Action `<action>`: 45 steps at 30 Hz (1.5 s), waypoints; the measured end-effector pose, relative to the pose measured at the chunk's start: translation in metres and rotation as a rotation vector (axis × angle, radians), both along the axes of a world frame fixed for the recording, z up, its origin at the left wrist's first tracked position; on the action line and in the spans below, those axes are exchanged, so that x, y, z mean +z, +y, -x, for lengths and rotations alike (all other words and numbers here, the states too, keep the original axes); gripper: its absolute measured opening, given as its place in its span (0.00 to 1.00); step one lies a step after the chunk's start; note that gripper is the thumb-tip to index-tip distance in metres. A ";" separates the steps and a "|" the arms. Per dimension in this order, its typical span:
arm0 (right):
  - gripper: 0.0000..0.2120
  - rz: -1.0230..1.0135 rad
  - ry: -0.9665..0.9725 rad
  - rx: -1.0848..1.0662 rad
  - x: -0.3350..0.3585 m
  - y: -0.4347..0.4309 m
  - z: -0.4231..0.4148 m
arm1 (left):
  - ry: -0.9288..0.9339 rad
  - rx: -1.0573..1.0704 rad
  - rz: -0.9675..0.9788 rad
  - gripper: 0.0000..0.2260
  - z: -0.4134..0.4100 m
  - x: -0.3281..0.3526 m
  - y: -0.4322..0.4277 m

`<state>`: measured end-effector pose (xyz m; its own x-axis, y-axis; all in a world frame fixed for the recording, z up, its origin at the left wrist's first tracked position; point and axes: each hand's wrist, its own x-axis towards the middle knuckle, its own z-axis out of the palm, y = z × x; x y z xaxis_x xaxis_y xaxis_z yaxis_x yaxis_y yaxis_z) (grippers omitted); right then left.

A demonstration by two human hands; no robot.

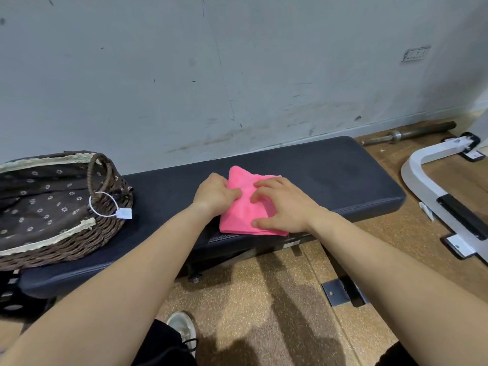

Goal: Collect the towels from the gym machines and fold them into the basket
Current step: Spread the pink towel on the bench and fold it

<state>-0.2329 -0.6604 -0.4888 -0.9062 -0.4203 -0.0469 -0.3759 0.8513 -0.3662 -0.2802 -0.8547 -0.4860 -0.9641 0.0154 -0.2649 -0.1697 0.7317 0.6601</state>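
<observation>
My left hand (215,194) is pinching the left edge of the folded pink towel (239,216) while my right hand (284,207) presses flat on it, fingers spread, near the bench (332,178) front edge, wicker basket (68,239) on the bench's left end.

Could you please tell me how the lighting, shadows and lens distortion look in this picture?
Head view: soft, even light without glare; a soft-edged shadow on the floor; wide-angle distortion bows the bench; pink towel, left hand and right hand are sharp.
</observation>
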 end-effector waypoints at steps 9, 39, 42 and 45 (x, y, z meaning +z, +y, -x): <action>0.24 0.135 0.100 -0.251 0.022 -0.001 0.012 | 0.031 -0.446 -0.177 0.11 0.014 0.021 -0.020; 0.10 0.733 -0.409 -0.461 0.023 0.035 0.029 | -0.160 0.032 -0.525 0.11 0.001 0.028 -0.021; 0.09 0.754 -0.385 -0.392 0.020 0.040 0.026 | -0.070 -0.102 -0.410 0.12 0.000 0.027 -0.032; 0.09 0.655 -0.290 -0.322 0.014 0.046 0.021 | 0.040 -0.232 -0.172 0.11 -0.003 0.024 -0.041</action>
<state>-0.2538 -0.6149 -0.4752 -0.9775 -0.1630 -0.1336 0.0400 0.4788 -0.8770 -0.2776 -0.8962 -0.4618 -0.9392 0.2785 -0.2009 0.0183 0.6248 0.7806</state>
